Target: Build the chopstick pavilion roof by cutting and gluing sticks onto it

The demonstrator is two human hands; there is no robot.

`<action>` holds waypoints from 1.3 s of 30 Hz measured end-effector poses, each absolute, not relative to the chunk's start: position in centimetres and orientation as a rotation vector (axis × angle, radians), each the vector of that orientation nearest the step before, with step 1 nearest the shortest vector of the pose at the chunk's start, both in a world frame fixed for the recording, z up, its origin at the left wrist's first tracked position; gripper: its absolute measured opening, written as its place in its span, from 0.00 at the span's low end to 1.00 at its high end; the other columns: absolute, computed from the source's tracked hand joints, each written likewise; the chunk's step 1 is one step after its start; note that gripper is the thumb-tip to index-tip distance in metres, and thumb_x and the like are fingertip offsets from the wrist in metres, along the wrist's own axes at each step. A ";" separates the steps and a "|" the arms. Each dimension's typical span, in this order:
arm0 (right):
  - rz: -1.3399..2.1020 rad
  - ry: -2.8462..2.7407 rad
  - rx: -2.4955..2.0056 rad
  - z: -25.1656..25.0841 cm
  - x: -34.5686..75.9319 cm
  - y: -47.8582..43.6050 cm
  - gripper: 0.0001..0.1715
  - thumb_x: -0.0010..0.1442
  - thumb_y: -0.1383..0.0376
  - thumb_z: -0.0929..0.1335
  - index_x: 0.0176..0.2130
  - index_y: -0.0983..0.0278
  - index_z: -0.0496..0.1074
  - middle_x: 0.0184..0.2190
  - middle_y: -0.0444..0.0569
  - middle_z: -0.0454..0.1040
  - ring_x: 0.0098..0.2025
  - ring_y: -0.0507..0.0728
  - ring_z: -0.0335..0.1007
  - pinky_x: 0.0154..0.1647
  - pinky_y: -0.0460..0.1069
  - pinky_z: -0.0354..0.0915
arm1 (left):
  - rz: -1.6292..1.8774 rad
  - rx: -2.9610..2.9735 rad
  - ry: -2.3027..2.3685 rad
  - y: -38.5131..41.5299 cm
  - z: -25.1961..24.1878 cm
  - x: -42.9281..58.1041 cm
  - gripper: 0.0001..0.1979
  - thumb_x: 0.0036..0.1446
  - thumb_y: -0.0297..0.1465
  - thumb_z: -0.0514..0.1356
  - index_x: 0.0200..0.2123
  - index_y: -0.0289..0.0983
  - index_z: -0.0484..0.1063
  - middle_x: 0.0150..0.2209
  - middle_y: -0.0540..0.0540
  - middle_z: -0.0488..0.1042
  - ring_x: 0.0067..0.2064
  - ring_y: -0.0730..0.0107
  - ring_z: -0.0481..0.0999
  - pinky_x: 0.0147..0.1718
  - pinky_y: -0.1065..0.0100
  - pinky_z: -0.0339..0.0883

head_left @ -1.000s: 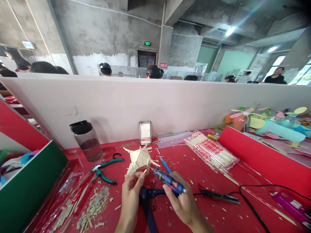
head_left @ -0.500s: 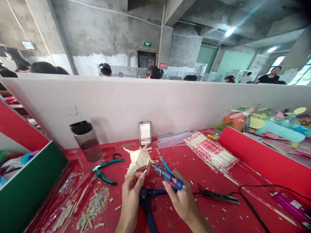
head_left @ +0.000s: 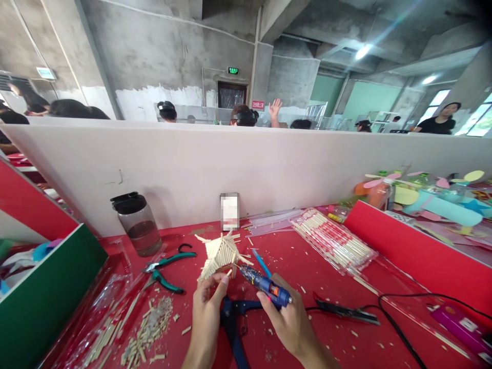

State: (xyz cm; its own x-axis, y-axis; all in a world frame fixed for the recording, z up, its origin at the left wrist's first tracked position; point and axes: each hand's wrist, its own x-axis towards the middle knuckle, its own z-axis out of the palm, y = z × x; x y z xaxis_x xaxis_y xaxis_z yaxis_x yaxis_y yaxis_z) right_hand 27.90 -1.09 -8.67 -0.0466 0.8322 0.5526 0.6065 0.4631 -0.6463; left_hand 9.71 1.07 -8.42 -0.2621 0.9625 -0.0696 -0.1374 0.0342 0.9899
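My left hand is closed, pinching a short wooden stick between thumb and fingertips. Wrapped around a blue hot glue gun, my right hand points its nozzle left, close to the stick; whether they touch I cannot tell. Just beyond my left fingertips stands a small star-shaped roofed model built from pale sticks. Its lower part is partly hidden by my hand. A dark blue plier-like cutter lies between my forearms.
Green-handled pliers, a water bottle and cut stick bits lie left. Bagged sticks, a black tool and a purple power strip are right. A white partition rises behind; people sit beyond.
The glue gun's nozzle has shifted slightly down and left, nearer the stick. My left hand stays put. Beyond the partition, a person's hand has gone up, and a person at the far right has moved.
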 end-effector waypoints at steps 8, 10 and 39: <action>0.162 -1.819 -1.218 -8.2 27.9 -1.2 0.11 0.71 0.59 0.63 0.38 0.59 0.69 0.33 0.48 0.73 0.32 0.57 0.74 0.32 0.48 0.69 | 1.438 0.909 1.342 1.0 -8.5 9.7 0.22 0.44 0.51 0.71 0.30 0.36 0.81 0.31 0.46 0.79 0.35 0.59 0.75 0.32 0.68 0.64; 0.121 -1.822 -1.229 -8.3 27.9 -1.0 0.11 0.71 0.59 0.63 0.38 0.59 0.69 0.33 0.48 0.73 0.32 0.58 0.74 0.32 0.49 0.69 | 1.430 0.906 1.348 0.9 -8.4 9.7 0.23 0.44 0.51 0.71 0.30 0.36 0.81 0.31 0.46 0.79 0.34 0.60 0.74 0.31 0.69 0.63; 0.136 -1.934 -1.272 -8.7 28.2 -1.5 0.12 0.72 0.58 0.62 0.35 0.58 0.66 0.31 0.47 0.72 0.33 0.59 0.73 0.31 0.50 0.65 | 1.439 0.927 1.351 1.2 -9.1 9.5 0.22 0.46 0.51 0.71 0.31 0.37 0.82 0.33 0.45 0.81 0.39 0.56 0.76 0.36 0.66 0.66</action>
